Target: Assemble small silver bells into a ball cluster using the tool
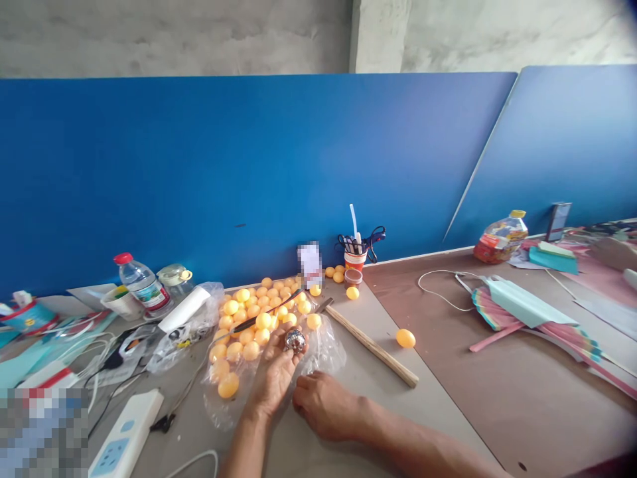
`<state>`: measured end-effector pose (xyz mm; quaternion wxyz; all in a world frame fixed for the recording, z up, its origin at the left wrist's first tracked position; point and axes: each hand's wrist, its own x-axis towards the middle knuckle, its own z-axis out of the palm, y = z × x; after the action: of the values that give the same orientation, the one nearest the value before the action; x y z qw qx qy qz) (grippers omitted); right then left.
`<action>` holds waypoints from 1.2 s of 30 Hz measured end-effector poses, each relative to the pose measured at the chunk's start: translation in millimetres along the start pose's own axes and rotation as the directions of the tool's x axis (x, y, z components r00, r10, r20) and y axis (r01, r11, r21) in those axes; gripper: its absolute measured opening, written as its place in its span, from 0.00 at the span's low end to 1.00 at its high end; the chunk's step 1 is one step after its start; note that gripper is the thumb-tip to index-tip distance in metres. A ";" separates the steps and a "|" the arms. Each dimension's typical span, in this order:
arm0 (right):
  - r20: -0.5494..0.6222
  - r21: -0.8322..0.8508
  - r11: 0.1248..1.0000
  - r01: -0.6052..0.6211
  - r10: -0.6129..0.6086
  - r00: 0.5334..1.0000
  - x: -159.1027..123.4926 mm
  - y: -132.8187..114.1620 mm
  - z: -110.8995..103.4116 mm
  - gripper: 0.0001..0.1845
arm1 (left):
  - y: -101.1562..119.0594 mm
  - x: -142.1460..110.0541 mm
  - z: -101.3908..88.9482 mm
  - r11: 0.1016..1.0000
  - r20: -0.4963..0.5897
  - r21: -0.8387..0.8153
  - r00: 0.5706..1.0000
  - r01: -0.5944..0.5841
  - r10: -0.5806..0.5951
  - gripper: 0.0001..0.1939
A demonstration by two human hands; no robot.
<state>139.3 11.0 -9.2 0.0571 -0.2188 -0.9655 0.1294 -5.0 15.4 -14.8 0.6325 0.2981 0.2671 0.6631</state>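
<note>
My left hand (273, 372) is closed around a shiny silver patterned ball (295, 341), held up between thumb and fingers. Just right of it and lower, my right hand (323, 405) rests close to the tabletop with its fingers curled in; whatever they may hold is hidden. Many orange table tennis balls (253, 311) lie in a heap behind and left of my left hand, partly on a clear plastic bag (326, 345). Across the heap lies a thin tool with a black handle (245, 324) and a cord. A hammer (373, 345) with a wooden handle lies to the right.
A loose orange ball (405, 338) sits right of the hammer. Against the blue partition (223, 166) stands a paper cup (355, 261) with tools. On the left are a water bottle (144, 285) and a power strip (127, 435); rightward, a pink fan (562, 342) and a juice bottle (501, 238).
</note>
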 end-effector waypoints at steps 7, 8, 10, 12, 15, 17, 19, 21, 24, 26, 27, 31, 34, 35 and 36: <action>-0.025 0.142 0.990 -0.003 0.007 1.000 -1.3 2.9 0.0 0.12 | 6.1 0.9 1.7 0.999 -0.025 -0.040 1.000 -0.018 0.017 0.26; -0.049 0.222 0.975 0.001 0.011 0.999 -1.9 5.2 -0.7 0.13 | 6.7 0.8 1.8 0.998 -0.041 -0.048 0.999 -0.028 0.026 0.25; -0.123 0.435 0.901 -0.001 0.060 0.991 -3.5 10.8 -4.1 0.15 | 7.5 0.1 2.1 0.998 -0.067 -0.042 0.997 -0.042 0.039 0.23; -0.176 0.675 0.737 -0.020 0.187 0.967 -4.9 17.0 -10.2 0.14 | 7.9 -1.2 2.2 0.999 -0.068 -0.023 0.997 -0.025 0.024 0.20; -0.134 0.940 0.342 0.002 0.362 0.923 -5.5 25.8 -20.3 0.07 | 8.3 -3.2 2.5 1.000 -0.019 -0.007 0.999 0.028 -0.028 0.17; -0.131 0.988 0.128 0.084 0.426 0.895 -5.1 30.8 -24.9 0.03 | 8.4 -3.8 3.3 0.999 0.017 0.000 0.999 0.041 -0.041 0.18; -0.161 0.985 0.026 0.170 0.486 0.859 -4.1 34.7 -27.0 0.04 | 8.2 -3.7 4.4 0.999 0.032 0.007 0.999 0.042 -0.042 0.19; -0.179 0.974 -0.024 0.225 0.526 0.832 -2.8 37.3 -27.2 0.06 | 7.8 -3.0 5.6 0.999 0.029 0.017 0.998 0.048 -0.049 0.20; -0.182 0.961 -0.075 0.266 0.553 0.813 -1.0 39.0 -27.1 0.09 | 6.8 -1.8 6.3 0.996 0.018 0.060 0.998 0.059 -0.061 0.19; -0.172 0.963 -0.079 0.258 0.557 0.812 -0.5 39.1 -27.6 0.09 | 6.0 -1.5 6.1 0.993 0.020 0.092 0.997 0.072 -0.075 0.18; -0.169 0.966 -0.069 0.249 0.562 0.810 -0.5 38.9 -28.1 0.08 | 5.6 -1.6 6.0 0.991 0.024 0.106 0.996 0.077 -0.080 0.18; -0.161 0.978 -0.013 0.207 0.583 0.796 -0.9 37.4 -30.8 0.06 | 4.1 -2.9 6.3 0.987 0.046 0.140 0.995 0.082 -0.089 0.17; -0.148 0.983 0.002 0.181 0.583 0.799 -0.9 36.6 -31.8 0.06 | 3.4 -2.9 6.4 0.988 0.047 0.129 0.994 0.089 -0.096 0.17; -0.146 0.984 0.004 0.177 0.584 0.799 -0.9 36.7 -31.7 0.06 | 3.3 -2.4 6.0 0.989 0.035 0.119 0.995 0.089 -0.094 0.16; -0.144 0.985 0.006 0.173 0.586 0.797 -0.9 36.9 -31.4 0.07 | 3.2 -1.6 5.5 0.991 0.017 0.105 0.996 0.087 -0.089 0.16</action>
<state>160.4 49.7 10.8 0.4339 -0.2919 -0.4915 0.6964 -3.0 13.4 -8.8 0.6476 0.3257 0.3074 0.6164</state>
